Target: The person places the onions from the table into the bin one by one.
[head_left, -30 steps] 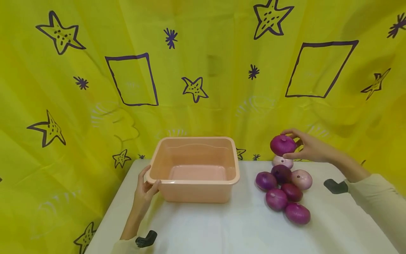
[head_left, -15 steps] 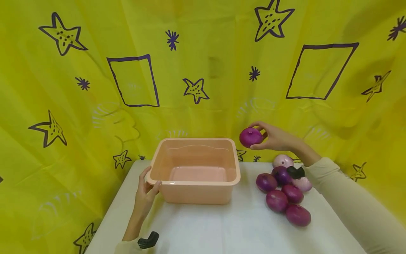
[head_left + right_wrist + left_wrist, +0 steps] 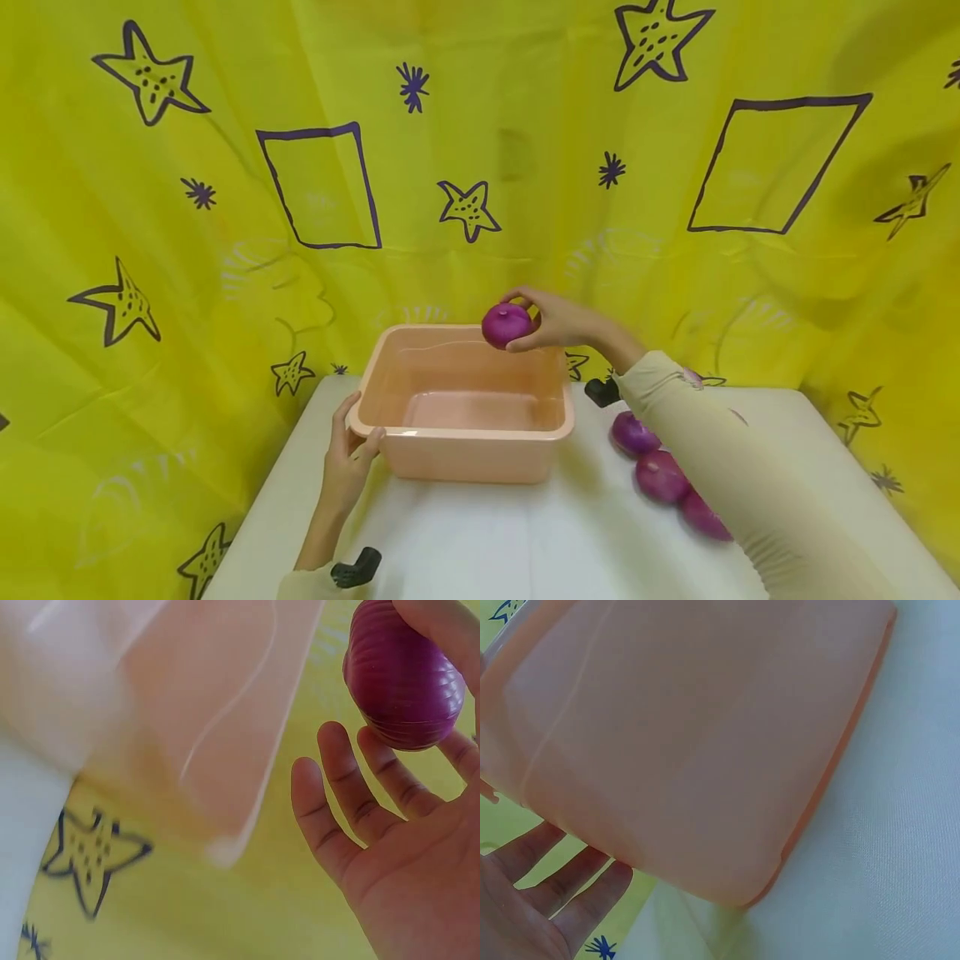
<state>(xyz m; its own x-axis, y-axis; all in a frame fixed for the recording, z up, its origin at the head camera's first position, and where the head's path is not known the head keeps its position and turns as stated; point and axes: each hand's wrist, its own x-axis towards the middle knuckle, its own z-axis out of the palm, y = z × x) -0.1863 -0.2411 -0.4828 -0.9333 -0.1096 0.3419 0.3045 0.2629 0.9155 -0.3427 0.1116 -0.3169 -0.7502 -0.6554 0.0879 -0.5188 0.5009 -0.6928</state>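
Note:
A purple onion (image 3: 506,326) is pinched between the thumb and fingers of my right hand (image 3: 553,320), above the back right of a peach plastic basin (image 3: 468,457). In the right wrist view the onion (image 3: 405,679) sits at the fingertips, with the other fingers (image 3: 322,810) spread away from it. My left hand (image 3: 347,462) grips the basin's front left corner, its thumb on the rim. The left wrist view shows fingers (image 3: 592,892) of that hand against the basin's outer wall (image 3: 682,750). The basin's visible floor holds nothing.
More purple onions (image 3: 662,477) lie on the white table (image 3: 480,542) right of the basin, partly hidden by my right sleeve (image 3: 720,450). A yellow patterned curtain (image 3: 540,167) hangs behind the table and along its sides.
My right hand has carried the onion left from above the pile of onions to over the basin. The left hand has kept its hold on the rim.

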